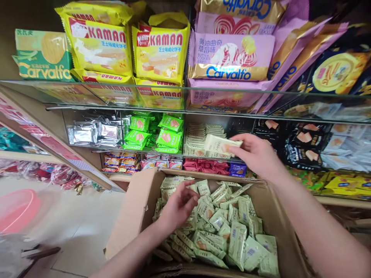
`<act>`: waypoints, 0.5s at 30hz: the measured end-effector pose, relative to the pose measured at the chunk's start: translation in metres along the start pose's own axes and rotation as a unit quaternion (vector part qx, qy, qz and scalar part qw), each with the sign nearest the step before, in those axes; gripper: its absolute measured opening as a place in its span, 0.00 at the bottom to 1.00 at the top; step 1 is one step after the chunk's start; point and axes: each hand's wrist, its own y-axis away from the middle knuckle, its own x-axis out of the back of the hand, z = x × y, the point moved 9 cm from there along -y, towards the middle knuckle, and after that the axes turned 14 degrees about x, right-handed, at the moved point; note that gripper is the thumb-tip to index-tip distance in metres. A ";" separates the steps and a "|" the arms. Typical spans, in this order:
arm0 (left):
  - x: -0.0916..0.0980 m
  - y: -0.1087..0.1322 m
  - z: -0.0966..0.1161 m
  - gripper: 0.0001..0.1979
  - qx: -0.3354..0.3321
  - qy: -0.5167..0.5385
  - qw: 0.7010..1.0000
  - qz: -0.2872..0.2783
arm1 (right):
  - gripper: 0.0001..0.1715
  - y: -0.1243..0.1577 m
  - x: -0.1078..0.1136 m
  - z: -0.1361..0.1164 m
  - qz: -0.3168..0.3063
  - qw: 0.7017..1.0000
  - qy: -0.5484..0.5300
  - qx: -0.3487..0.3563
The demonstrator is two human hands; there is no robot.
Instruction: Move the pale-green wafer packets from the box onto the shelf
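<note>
My right hand (252, 150) pinches a cream-coloured snack packet (218, 146) by its right end, at the front of a glass shelf. Behind that packet, similar pale packets (199, 135) stand in stacked rows on the shelf. Over the cardboard box (135, 208) hovers my left hand (181, 204), fingers loosely bent and apart, with nothing visible in it. Pale green snack packets (220, 227) lie jumbled in the box below it. Whether the left fingertips touch any packet, I cannot tell.
A glass shelf edge (162, 92) runs above my right hand, carrying yellow wafer packs (98, 42) and pink cookie packs (232, 54). Green packets (137, 137) sit left of the pale rows, black packets (307, 143) to the right. A pink basin (17, 210) stands on the floor.
</note>
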 end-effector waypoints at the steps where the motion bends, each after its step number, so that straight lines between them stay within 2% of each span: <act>1: -0.003 0.000 -0.006 0.19 0.005 -0.003 1.000 -0.013 | 0.15 -0.014 -0.012 0.004 -0.024 1.000 0.011 0.010; 3: -0.007 0.000 -0.015 0.18 0.012 -0.009 1.000 -0.021 | 0.14 -0.035 -0.037 0.010 -0.075 0.996 0.040 0.020; 6: -0.005 0.001 -0.021 0.17 0.018 -0.014 1.000 -0.010 | 0.12 -0.049 -0.065 0.013 -0.121 0.989 0.073 0.031; 11: 0.000 -0.001 -0.026 0.16 0.026 -0.008 1.000 -0.006 | 0.11 -0.043 -0.084 0.023 -0.145 0.986 0.084 -0.003; 15: -0.002 -0.003 -0.032 0.15 0.031 -0.029 0.999 -0.008 | 0.11 -0.039 -0.090 0.033 -0.136 0.988 0.058 -0.033</act>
